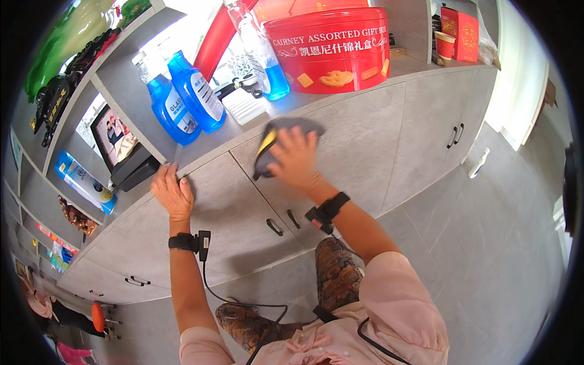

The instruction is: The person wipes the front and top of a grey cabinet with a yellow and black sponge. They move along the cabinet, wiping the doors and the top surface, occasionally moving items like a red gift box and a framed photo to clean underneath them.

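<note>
My right hand is spread over a dark grey cloth with a yellow patch, pressing it against the upper part of a grey cabinet door; hand and cloth are slightly blurred. My left hand rests on the front edge of the cabinet top, its fingers over the edge and nothing seen in it. Above it on the shelf stand two blue bottles of glass cleaner. A clear bottle with blue liquid stands beside a large red biscuit tin.
White flat item lies near the shelf edge. At left are a framed photo, a black box and a blue spray can. A red paper cup stands at right. A white bottle is on the floor. People are at far lower left.
</note>
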Demonstrator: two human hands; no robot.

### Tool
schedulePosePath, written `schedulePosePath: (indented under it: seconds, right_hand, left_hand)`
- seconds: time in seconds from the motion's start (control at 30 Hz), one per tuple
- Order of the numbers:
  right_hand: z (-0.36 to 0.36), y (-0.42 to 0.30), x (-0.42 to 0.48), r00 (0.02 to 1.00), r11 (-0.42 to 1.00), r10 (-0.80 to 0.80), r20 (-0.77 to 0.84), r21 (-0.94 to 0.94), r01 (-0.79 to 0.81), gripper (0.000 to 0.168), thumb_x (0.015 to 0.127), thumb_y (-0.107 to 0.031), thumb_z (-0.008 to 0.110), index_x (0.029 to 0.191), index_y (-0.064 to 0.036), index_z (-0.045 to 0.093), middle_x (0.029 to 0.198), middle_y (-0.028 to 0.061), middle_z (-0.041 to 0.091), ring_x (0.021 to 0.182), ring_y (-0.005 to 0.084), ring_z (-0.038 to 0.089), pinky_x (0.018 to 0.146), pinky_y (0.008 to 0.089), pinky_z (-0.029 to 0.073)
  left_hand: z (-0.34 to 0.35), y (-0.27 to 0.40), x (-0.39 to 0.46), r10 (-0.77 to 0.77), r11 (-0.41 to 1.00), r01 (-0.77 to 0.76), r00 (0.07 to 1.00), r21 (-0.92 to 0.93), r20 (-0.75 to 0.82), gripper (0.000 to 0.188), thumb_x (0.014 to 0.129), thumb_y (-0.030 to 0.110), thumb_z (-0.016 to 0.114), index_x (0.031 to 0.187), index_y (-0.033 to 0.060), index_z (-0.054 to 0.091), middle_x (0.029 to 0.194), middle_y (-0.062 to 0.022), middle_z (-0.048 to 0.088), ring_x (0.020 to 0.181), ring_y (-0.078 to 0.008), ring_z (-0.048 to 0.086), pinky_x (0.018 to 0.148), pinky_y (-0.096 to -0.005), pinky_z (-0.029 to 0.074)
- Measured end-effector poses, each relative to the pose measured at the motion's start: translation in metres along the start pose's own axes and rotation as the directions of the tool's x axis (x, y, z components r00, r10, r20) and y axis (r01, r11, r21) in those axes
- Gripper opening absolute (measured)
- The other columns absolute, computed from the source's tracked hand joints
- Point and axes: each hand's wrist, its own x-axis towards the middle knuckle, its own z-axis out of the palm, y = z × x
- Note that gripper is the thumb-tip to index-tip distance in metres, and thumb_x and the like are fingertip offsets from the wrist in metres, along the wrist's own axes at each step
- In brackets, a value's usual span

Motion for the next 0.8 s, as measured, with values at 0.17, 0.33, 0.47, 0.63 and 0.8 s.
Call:
schedulePosePath:
  seconds: [0.17,0.33,0.47,0.63,0.8]
  right_hand:
    - [-0.042,0.095,-0.004,0.953,0.943,0.251,-0.168,-0.180,-0.280,0.055,0.069,-0.030,0.057,0.113,-0.001,0.043,0.130,0.0202,0.031,0.123,0.0422,0.021,0.097,0.0581,0.012]
    - [-0.072,0.171,0.004,0.694,0.745,0.593,-0.408,-0.049,-0.666,0.057,0.083,-0.030,0.042,0.130,-0.003,0.026,0.138,0.0207,0.016,0.127,0.0399,0.012,0.099,0.0557,0.009]
    - [-0.060,0.136,0.019,0.570,0.642,0.698,-0.434,0.026,-0.766,0.056,0.087,-0.032,0.035,0.130,0.001,0.024,0.138,0.0228,0.015,0.128,0.0388,0.009,0.099,0.0543,0.007]
    - [-0.007,-0.045,-0.003,0.916,0.880,0.396,0.068,-0.313,-0.357,0.046,0.073,-0.038,0.051,0.104,-0.004,0.052,0.129,0.0234,0.030,0.119,0.0397,0.025,0.091,0.0587,0.018]
    - [0.012,-0.065,-0.021,0.999,0.994,-0.029,0.031,0.110,0.025,0.042,0.065,-0.034,0.063,0.100,-0.013,0.054,0.124,0.0132,0.038,0.114,0.0312,0.032,0.084,0.0543,0.026]
  left_hand:
    - [-0.002,0.003,0.001,-0.027,0.999,0.028,1.000,0.028,-0.004,0.040,0.088,0.037,0.032,0.100,0.0064,0.054,0.103,-0.0099,0.051,0.095,-0.0263,0.045,0.080,-0.0372,0.031]
    - [0.003,0.005,0.002,-0.017,0.998,0.019,0.999,0.056,-0.034,0.039,0.087,0.037,0.033,0.099,0.0068,0.055,0.103,-0.0091,0.052,0.093,-0.0259,0.046,0.080,-0.0366,0.031]
    - [0.005,0.010,0.004,-0.017,0.998,0.020,0.998,0.064,-0.055,0.039,0.087,0.038,0.033,0.099,0.0071,0.055,0.103,-0.0089,0.052,0.094,-0.0255,0.046,0.080,-0.0361,0.031]
    - [0.002,0.002,-0.003,-0.016,0.997,0.018,0.999,0.073,-0.033,0.040,0.088,0.037,0.032,0.100,0.0064,0.054,0.103,-0.0097,0.052,0.094,-0.0266,0.046,0.081,-0.0370,0.032]
    - [0.004,0.006,0.007,0.030,0.999,-0.030,0.999,0.012,-0.020,0.041,0.088,0.037,0.030,0.102,0.0060,0.053,0.102,-0.0110,0.051,0.094,-0.0278,0.046,0.081,-0.0377,0.032]
